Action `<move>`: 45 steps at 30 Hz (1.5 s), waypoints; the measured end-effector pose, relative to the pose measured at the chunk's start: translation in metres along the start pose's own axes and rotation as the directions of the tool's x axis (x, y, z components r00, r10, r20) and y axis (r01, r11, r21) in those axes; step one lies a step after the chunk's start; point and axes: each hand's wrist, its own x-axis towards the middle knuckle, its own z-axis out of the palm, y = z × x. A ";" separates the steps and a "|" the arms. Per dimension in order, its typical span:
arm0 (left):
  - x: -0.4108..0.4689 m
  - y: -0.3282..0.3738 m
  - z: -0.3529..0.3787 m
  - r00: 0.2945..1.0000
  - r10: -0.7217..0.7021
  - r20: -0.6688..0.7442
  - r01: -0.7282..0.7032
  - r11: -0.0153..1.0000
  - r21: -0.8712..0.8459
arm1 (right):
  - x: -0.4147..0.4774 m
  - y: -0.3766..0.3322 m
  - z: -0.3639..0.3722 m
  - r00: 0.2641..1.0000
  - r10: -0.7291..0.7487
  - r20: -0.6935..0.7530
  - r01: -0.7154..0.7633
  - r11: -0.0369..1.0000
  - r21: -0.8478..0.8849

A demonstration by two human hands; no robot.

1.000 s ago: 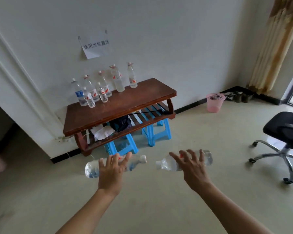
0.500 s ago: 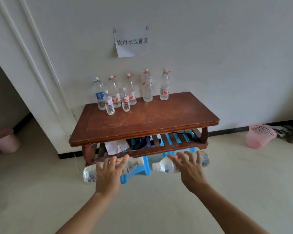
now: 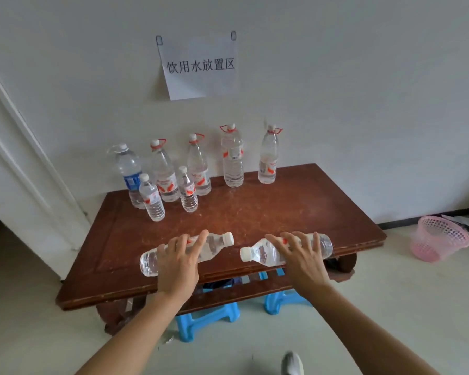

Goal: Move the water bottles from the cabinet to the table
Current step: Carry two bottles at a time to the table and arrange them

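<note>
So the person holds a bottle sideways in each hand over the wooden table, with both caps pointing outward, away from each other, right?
Not quite. The head view shows the left hand and right hand each holding a bottle sideways over the table, but the caps point inward, toward each other: left bottle, right bottle.

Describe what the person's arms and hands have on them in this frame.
Both forearms are bare up to the frame's lower edge, with no sleeves in view. The left hand and right hand wear no gloves. No watch, bracelet or ring shows on either.
</note>
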 end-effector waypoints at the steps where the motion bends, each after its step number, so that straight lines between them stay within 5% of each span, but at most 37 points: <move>1: 0.015 0.002 0.013 1.000 -0.007 -0.001 0.007 1.000 -0.007 | 0.018 0.006 0.009 1.000 -0.002 0.011 0.002 1.000 0.019; 11: 0.207 0.019 0.085 0.993 -0.121 -0.017 0.118 0.988 -0.102 | 0.233 0.086 0.059 0.998 -0.044 -0.041 0.052 0.976 0.212; 20: 0.300 -0.002 0.151 0.944 -0.330 -0.013 0.297 0.866 -0.403 | 0.356 0.086 0.099 0.999 0.031 0.018 -0.036 0.868 0.496; 25: 0.337 -0.028 0.191 0.942 -0.335 0.000 0.279 0.786 -0.552 | 0.399 0.065 0.123 0.985 0.171 0.034 -0.140 0.663 0.736; 34: 0.367 -0.055 0.231 0.920 -0.391 0.012 0.289 0.660 -0.693 | 0.450 0.010 0.147 0.933 0.322 0.159 -0.284 0.393 0.874; 45: 0.354 -0.072 0.242 0.911 -0.396 0.113 0.365 0.649 -0.667 | 0.458 0.002 0.150 0.918 0.324 0.229 -0.355 0.413 0.839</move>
